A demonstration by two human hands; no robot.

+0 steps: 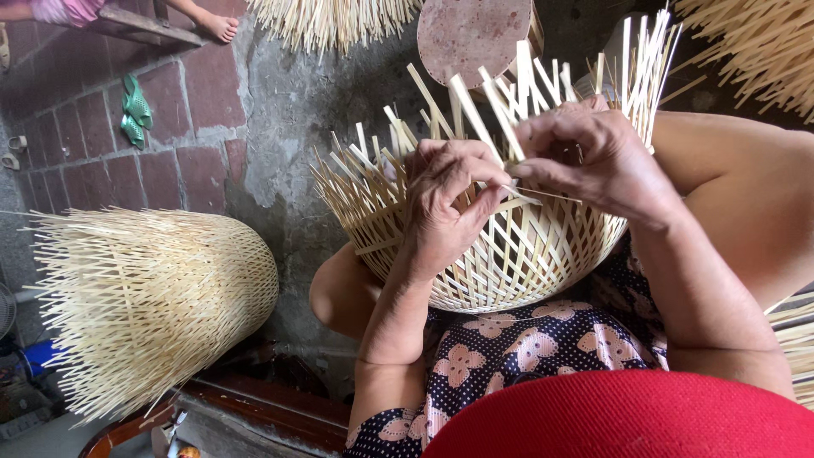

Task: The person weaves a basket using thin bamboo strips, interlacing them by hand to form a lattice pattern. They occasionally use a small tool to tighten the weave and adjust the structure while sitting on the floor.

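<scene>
Both bare forearms reach forward from the lower edge and converge at the centre. The left hand [445,208] is curled, fingers bent inward, thumb extended toward the right. The right hand [589,157] hangs knuckles-up, fingertips seemingly pinched together, nearly touching the left thumb.

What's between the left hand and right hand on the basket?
In the head view, upright bamboo strips of the half-woven basket stand between the left hand and right hand; a thin strip bridges the fingers of both hands.
</scene>
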